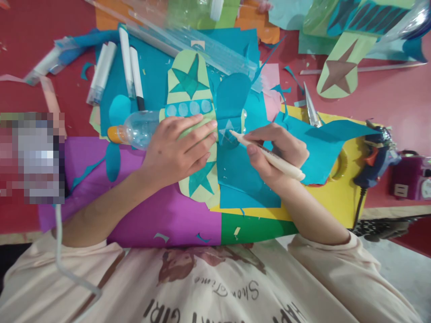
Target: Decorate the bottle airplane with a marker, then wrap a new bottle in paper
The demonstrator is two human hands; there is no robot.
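My left hand lies with its fingers stretched over a plastic bottle on its side, its orange cap pointing left. Light green paper wings with teal stars stick out from the bottle's upper and lower sides. A strip with pale dots wraps the body. In my right hand is a white marker, gripped like a pen. Its tip touches or nearly touches a light star outline on the blue piece at the bottle's right end.
Several white markers lie upper left. Scissors, a tape roll and a glue gun are on the right. Blue, purple and yellow sheets overlap on the red table. Another star-marked paper craft sits upper right.
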